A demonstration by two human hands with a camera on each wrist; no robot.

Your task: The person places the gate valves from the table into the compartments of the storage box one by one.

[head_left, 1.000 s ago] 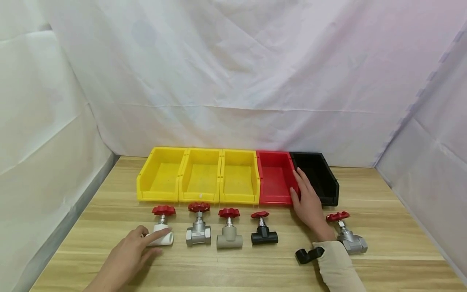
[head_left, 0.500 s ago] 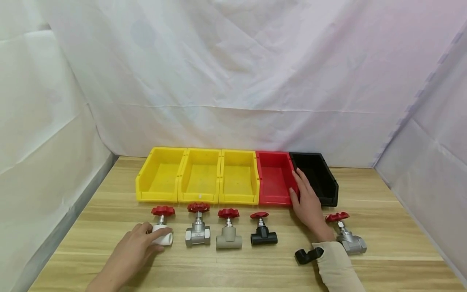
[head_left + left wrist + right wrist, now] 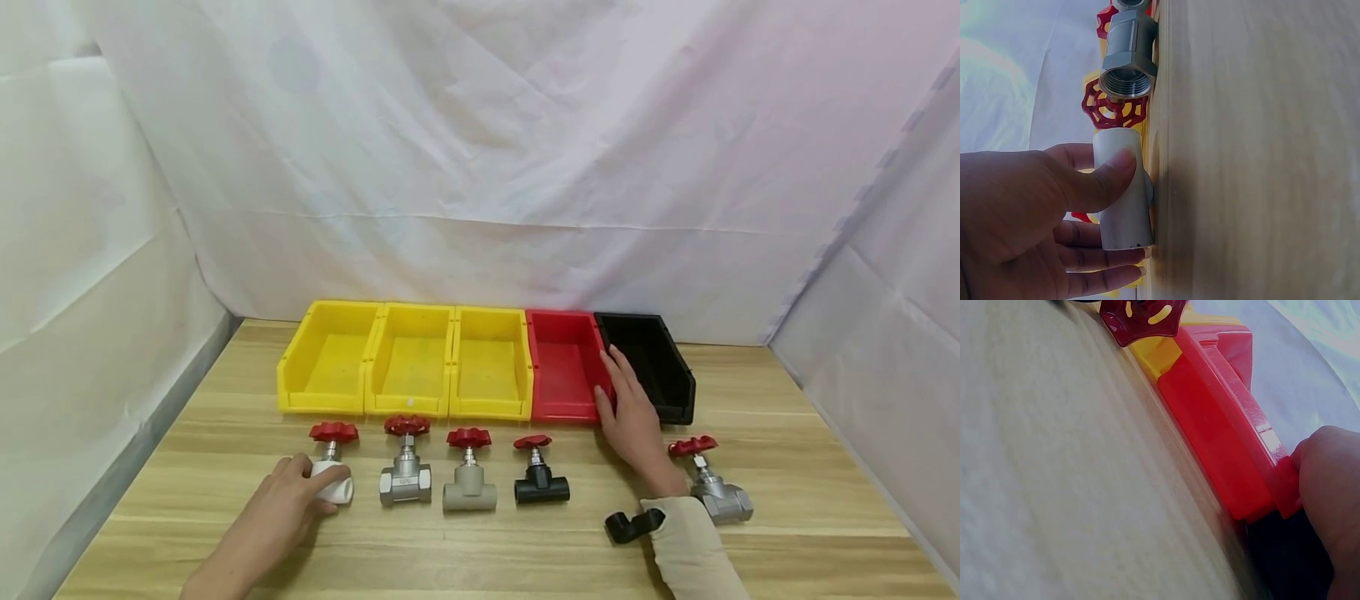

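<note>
My left hand holds a white plastic gate valve with a red handwheel by its pipe body. In the left wrist view the thumb lies across the white pipe body, with fingers behind and below it. My right hand rests at the adjoining walls of the red bin and the black bin, its fingers extended. Seen from the right wrist, that hand touches the red bin's front corner; most fingers are hidden there.
Right of the white valve stand a steel valve, a beige valve and a black valve. Another steel valve lies beside the right sleeve, near a black elbow-shaped piece. Yellow bins line up left of the red one.
The left hand has shifted slightly, its fingers closing further round the white valve's body. The right hand stays at the bins.
</note>
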